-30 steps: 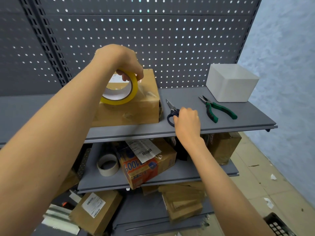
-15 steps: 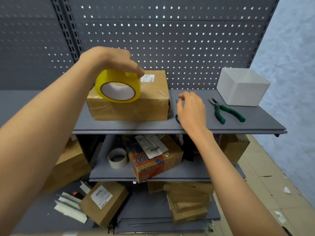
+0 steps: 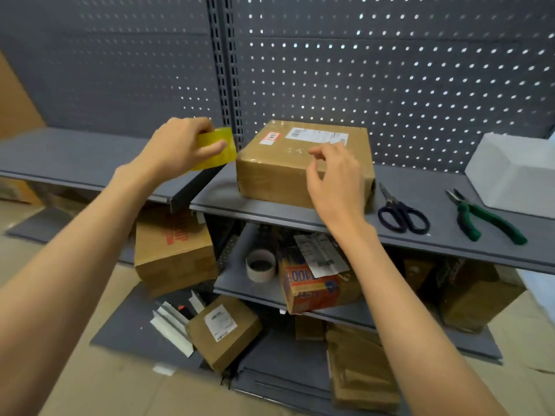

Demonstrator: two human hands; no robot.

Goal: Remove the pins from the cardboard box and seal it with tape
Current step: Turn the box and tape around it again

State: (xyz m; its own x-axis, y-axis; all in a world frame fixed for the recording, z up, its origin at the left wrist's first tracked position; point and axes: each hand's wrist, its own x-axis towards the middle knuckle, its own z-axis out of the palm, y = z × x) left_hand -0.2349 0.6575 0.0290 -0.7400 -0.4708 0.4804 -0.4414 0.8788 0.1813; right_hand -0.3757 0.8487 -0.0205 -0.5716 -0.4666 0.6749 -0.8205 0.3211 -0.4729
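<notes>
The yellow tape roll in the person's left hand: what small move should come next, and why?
Probably bring the yellow tape roll across to the cardboard box. The left hand grips the roll just left of the box, off its surface, while the right hand hovers in front of the box with fingers loosely curled, holding nothing, seemingly ready to catch the tape's free end. The scissors lie untouched.

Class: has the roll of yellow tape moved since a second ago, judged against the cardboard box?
Yes. The yellow tape, gripped by the left hand, has gone from over the cardboard box to beside its left edge.

grey shelf, cardboard box, scissors, pliers
</notes>
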